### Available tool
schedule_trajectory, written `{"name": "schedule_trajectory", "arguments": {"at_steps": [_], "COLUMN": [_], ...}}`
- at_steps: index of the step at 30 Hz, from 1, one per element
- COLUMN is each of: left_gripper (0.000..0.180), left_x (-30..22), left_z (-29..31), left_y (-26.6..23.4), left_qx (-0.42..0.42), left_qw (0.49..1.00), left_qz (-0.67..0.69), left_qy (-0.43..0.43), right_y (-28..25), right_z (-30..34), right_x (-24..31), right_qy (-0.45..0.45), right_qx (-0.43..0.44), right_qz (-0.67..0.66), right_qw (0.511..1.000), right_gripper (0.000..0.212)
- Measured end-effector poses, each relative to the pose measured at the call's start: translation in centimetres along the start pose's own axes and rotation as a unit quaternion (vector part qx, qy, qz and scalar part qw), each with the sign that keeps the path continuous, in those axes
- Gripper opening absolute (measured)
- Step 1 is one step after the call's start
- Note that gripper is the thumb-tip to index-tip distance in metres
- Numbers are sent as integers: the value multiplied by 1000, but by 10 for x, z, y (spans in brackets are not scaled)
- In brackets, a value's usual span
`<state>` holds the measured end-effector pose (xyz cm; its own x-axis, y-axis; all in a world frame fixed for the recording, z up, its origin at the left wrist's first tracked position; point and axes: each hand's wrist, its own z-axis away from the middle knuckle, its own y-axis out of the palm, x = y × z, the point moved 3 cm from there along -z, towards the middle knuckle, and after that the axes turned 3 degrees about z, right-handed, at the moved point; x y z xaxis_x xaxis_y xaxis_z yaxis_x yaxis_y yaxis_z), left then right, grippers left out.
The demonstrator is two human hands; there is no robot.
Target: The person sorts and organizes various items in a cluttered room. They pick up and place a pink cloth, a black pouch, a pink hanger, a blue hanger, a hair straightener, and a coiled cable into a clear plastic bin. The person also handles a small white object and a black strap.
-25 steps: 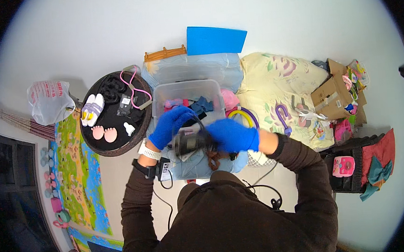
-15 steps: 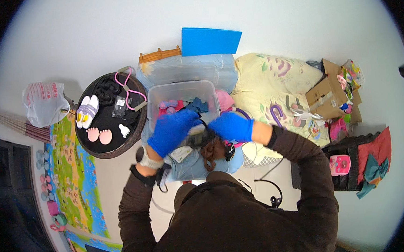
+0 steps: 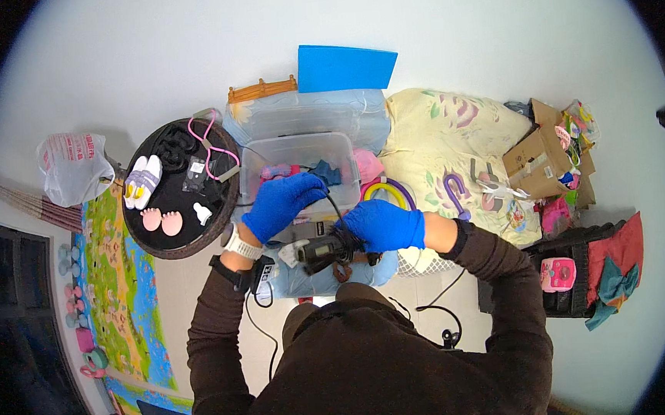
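Round dark tray (image 3: 167,246) with doll bits sits far left. The gloved left hand (image 3: 282,205) pinches a black cord (image 3: 334,204) over the clear bin (image 3: 256,165). Just right and nearer, the right hand (image 3: 384,225) has its fingers wrapped around a dark handheld tool (image 3: 322,251).

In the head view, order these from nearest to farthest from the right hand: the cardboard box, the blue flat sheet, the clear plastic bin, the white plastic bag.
Measured from the right hand:
1. Clear plastic bin, just above it, to the left.
2. Blue flat sheet, farther up, by the wall.
3. Cardboard box, off to the right; nearly as close as the sheet, so this order is not firm.
4. White plastic bag, far left.
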<state>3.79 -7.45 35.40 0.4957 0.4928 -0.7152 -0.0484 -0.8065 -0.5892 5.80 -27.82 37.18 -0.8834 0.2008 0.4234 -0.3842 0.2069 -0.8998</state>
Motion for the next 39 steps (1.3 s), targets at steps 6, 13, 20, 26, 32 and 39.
{"name": "schedule_trajectory", "arguments": {"at_steps": [6, 13, 20, 26, 32, 39], "left_gripper": [20, 15, 22, 23, 23, 31], "left_x": [-6, -12, 11, -7, 21, 27], "left_z": [26, 8, 33, 35, 30, 38], "left_y": [38, 17, 49, 41, 61, 145], "left_qx": [34, 63, 64, 175, -40, -141], "left_qw": [996, 995, 986, 983, 936, 972], "left_qz": [17, -74, 109, -38, 291, 140], "left_qy": [-86, 24, -110, -38, -195, -126], "right_y": [-64, 27, -40, 16, 7, 54], "right_z": [2, 8, 15, 33, 25, 45], "right_x": [-60, -8, -54, -48, -26, -48], "right_qy": [304, 76, 277, 160, 123, 381], "right_qx": [-193, 139, -237, 52, -85, -203], "right_qz": [-42, 80, -198, 81, -332, -298], "right_qw": [932, 984, 910, 982, 931, 851], "right_gripper": [27, 19, 26, 29, 44, 62]}}
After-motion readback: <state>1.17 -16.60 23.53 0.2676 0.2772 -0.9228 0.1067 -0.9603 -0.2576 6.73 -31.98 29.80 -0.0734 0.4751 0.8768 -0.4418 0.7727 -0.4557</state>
